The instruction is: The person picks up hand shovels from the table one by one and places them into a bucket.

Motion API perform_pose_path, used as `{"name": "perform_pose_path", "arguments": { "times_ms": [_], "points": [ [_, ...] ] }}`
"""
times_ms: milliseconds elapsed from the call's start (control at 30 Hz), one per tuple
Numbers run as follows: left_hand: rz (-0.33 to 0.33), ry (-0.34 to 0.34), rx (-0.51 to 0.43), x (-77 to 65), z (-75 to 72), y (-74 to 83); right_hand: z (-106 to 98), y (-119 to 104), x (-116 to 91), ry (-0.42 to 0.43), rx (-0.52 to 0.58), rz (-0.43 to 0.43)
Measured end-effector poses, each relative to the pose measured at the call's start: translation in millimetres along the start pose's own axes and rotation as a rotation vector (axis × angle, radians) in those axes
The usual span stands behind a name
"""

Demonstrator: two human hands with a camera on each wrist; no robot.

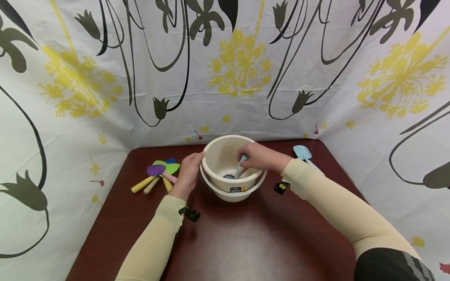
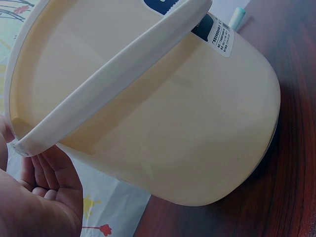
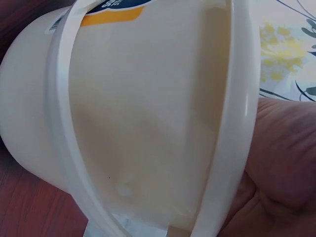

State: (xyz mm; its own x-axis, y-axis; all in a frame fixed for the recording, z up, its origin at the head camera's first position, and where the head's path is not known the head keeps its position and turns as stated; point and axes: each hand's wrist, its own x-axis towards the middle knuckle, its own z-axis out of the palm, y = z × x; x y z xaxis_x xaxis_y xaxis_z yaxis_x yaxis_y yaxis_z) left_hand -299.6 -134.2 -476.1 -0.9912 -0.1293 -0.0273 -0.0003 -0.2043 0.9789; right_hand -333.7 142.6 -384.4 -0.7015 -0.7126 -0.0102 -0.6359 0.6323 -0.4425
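Two cream plastic bowls stand nested in the head view, the inner bowl (image 1: 222,154) sitting a little raised in the outer bowl (image 1: 233,198). My left hand (image 1: 188,173) grips them at the left rim; in the left wrist view its fingers (image 2: 61,173) curl under the rim. Reaching over the right rim, my right hand (image 1: 259,156) pinches the pale blue handle (image 1: 240,167) of a utensil inside the inner bowl. That handle slants down toward a dark blue-grey round patch (image 1: 228,176) on the bowl's bottom. The right wrist view shows bowl walls, with the fingertips hidden behind the rim.
Left of the bowls lies a bunch of several utensils, among them a purple spoon-like head (image 1: 156,169) and yellow handles (image 1: 142,184). A light blue spatula (image 1: 303,152) lies at the right, partly behind my right sleeve. Patterned sheeting (image 1: 225,113) walls the dark red table (image 1: 239,242).
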Motion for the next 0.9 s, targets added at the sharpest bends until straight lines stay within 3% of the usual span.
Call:
{"name": "perform_pose_path", "arguments": {
  "times_ms": [267, 400, 667, 900],
  "points": [
    [-0.001, -0.007, -0.003, 0.5, 0.3, -0.2, 0.7, -1.2, -1.8, 0.004, -0.084, -0.040],
    [0.003, 0.000, -0.005, 0.5, 0.4, 0.5, 0.0, -2.1, -2.2, -0.019, -0.117, -0.059],
    [-0.001, -0.006, -0.001, 0.0, -0.2, -0.1, -0.6, -4.2, -0.4, -0.079, -0.168, -0.014],
    [-0.002, 0.001, -0.010, 0.8, -0.6, -1.5, -1.1, -6.7, 2.2, -0.116, -0.234, -0.055]
  ]
}}
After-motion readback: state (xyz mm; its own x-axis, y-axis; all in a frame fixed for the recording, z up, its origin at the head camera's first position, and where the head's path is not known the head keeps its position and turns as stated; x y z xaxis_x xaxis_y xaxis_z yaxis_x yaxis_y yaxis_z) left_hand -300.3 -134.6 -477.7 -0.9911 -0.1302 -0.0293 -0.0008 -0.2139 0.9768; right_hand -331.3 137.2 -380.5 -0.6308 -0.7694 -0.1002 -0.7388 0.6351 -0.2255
